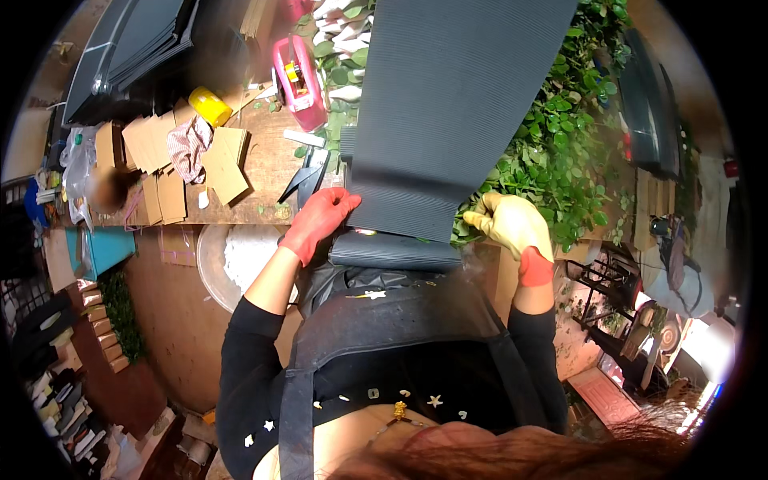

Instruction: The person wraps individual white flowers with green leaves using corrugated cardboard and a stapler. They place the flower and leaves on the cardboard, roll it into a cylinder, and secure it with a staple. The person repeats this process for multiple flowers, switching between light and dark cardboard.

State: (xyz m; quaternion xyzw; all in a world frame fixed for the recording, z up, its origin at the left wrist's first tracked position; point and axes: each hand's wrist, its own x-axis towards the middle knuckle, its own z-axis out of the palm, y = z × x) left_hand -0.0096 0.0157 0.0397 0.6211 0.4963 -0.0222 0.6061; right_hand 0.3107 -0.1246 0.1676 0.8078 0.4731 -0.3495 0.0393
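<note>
A long dark grey corrugated sheet (438,120) stretches away from me over the worktable. Below its near end, at the table edge, is a folded or rolled corrugated strip (396,251). In a red glove, my left hand (318,222) pinches the sheet's left edge near that end. My right hand (510,225) wears a yellow glove with a red cuff and has its fingers bent beside the sheet's right edge. Leafy green stems (558,168) lie around its fingertips; whether it grips any is hidden. A black stapler-like tool (309,174) sits just beyond my left hand.
A pink tape dispenser (300,90), a yellow cylinder (210,107), cardboard pieces (225,162) and a crumpled striped cloth (189,147) are on the table at left. White-wrapped bundles (345,30) lie behind. A basin (219,264) with white contents stands below the table edge.
</note>
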